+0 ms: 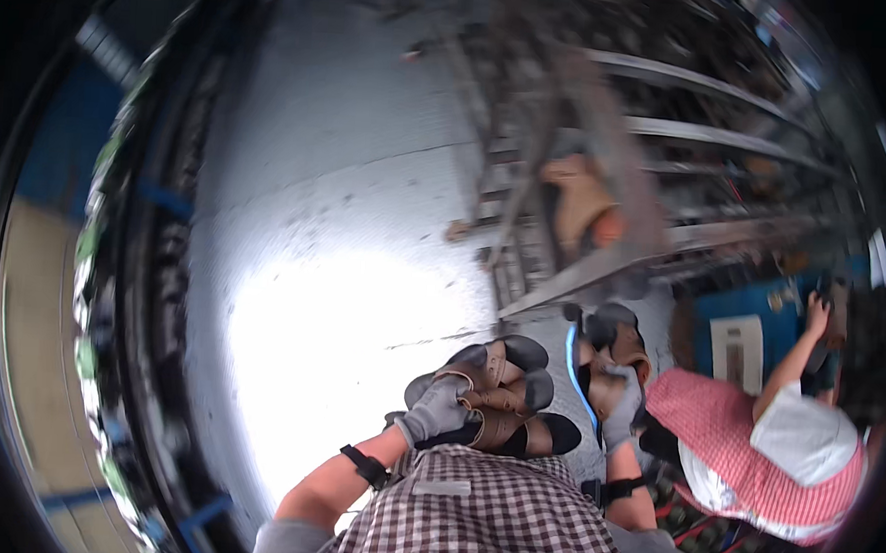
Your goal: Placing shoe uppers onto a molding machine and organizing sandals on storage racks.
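My left hand [438,408], in a grey glove, is closed round a cluster of brown sandals [501,430] with dark, rounded toe ends. They are held in front of my checked apron [481,509]. Further right, my right hand [623,408], gloved as well, grips more brown sandals [602,387] of the same look, beside a bright blue curved strip [575,369]. Their lower parts are partly hidden by the glove. Both wrists carry a black strap.
Ahead on the right stands a blurred metal rack [691,129] with a tan and orange item [579,204] at its frame. A co-worker in a red checked garment [735,442] works near a blue surface [776,324]. Racks line the left beside the grey floor [337,191].
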A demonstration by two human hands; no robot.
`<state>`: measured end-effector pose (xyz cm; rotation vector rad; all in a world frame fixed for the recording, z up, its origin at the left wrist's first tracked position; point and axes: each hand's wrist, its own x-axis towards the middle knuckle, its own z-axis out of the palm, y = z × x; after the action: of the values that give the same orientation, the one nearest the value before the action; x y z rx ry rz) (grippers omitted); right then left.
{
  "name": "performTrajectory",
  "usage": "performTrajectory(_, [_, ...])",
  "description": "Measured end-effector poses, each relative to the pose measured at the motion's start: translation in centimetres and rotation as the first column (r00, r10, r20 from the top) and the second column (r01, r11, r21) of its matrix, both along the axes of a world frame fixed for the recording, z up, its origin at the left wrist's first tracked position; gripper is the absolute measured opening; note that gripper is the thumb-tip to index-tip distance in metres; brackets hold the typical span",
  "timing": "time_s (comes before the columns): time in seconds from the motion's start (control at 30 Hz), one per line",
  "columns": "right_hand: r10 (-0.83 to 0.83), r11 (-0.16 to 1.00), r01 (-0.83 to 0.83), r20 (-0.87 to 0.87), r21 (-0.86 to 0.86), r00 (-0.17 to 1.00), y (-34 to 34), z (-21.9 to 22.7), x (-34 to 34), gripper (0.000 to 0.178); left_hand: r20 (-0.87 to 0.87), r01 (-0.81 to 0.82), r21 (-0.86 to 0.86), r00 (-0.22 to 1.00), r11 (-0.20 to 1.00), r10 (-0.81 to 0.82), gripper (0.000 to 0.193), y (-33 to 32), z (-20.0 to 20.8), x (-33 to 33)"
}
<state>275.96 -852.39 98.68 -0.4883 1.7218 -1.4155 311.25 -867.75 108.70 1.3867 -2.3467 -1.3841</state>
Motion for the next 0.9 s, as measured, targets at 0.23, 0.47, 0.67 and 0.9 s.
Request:
performTrajectory(0.23, [0.347,0.933,-0.331,0.105,-0.145,0.932,-7.2,2.5,10.5,0.018,0.113,-0.734,-0.332,0.592,0.592,0.798,0.015,7.7,2.9,17.5])
performTrajectory(0.47, [0.876,0.356,-0.885,-0.222,-0.299,0.428,-17.7,10.9,18.5,0.016,-0.201,-0.841,-0.465,-0.202,-0.275,0.958,0.027,29.9,11.9,14.8])
performTrajectory(0.67, [0.983,-0.024,-0.917,-0.178,-0.399,0.052,-10.5,27.4,40.7,0.016,-0.341,-0.550,-0.343,-0.683,-0.762,0.646,0.031,50.1,19.6,19.3])
performTrajectory(0.9, [0.923,-0.333,-0.871,0.065,-0.362,-0.379,-3.8,32.9,78.4,0.019,-0.284,-0.011,-0.240,-0.955,-0.971,0.081,0.029,58.3,22.4,28.7])
